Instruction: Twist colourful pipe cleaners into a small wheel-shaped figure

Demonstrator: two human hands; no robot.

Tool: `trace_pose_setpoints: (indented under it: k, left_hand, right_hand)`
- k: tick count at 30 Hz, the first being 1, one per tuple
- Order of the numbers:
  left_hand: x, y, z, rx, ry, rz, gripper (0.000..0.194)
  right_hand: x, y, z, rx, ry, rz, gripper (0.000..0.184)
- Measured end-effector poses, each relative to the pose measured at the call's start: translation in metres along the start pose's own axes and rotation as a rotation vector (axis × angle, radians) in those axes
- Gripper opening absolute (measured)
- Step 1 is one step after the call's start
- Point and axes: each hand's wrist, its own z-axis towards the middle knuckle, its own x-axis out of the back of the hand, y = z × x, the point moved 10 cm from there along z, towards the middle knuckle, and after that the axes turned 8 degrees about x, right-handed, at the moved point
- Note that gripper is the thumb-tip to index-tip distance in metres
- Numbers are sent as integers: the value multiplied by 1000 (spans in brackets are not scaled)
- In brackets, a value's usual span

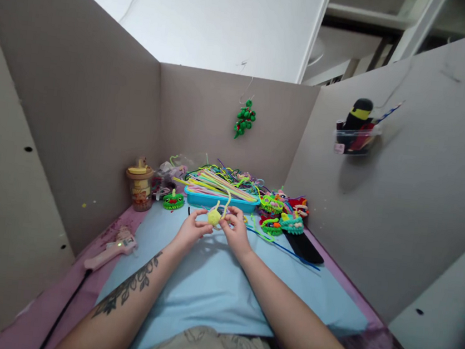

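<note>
Between my two hands, above the blue cloth (pixel 220 285), is a small pale yellow ball of coiled pipe cleaner (pixel 213 217) with loose ends sticking up. My left hand (pixel 192 229) pinches the ball from its left side with thumb and fingers. From the right, my right hand (pixel 235 231) closes its fingertips on the ball's edge, near a long upright pipe cleaner end (pixel 228 199). Just behind the hands stands a blue tray (pixel 200 199) heaped with yellow, pink and green pipe cleaners (pixel 218 183).
A pink glue gun (pixel 112 251) with a black cord lies at left, near a lidded cup (pixel 142 189). Finished green fuzzy figures (pixel 173 201) and colourful ones (pixel 292 224) flank the tray. A black strip (pixel 303 247) lies at right. Grey panels (pixel 232 101) enclose the table.
</note>
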Motion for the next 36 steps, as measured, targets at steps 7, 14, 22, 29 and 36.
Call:
trace_pose_setpoints:
  k: [7, 14, 22, 29, 36]
  left_hand:
    - [8, 19, -6, -260, 142, 136, 46]
    - [13, 41, -19, -454, 274, 539, 24]
    - [19, 23, 6, -325, 149, 365, 28]
    - [11, 37, -7, -446, 214, 765, 25]
    - [11, 60, -28, -682, 364, 1045, 20]
  right_hand:
    - [-14, 25, -5, -99, -33, 105, 20]
    - [-21, 46, -10, -149, -66, -20, 19]
    - [-19, 27, -4, 79, -215, -372, 29]
    - [-15, 30, -1, 128, -238, -538, 19]
    - [-8, 25, 1, 156, -175, -450, 18]
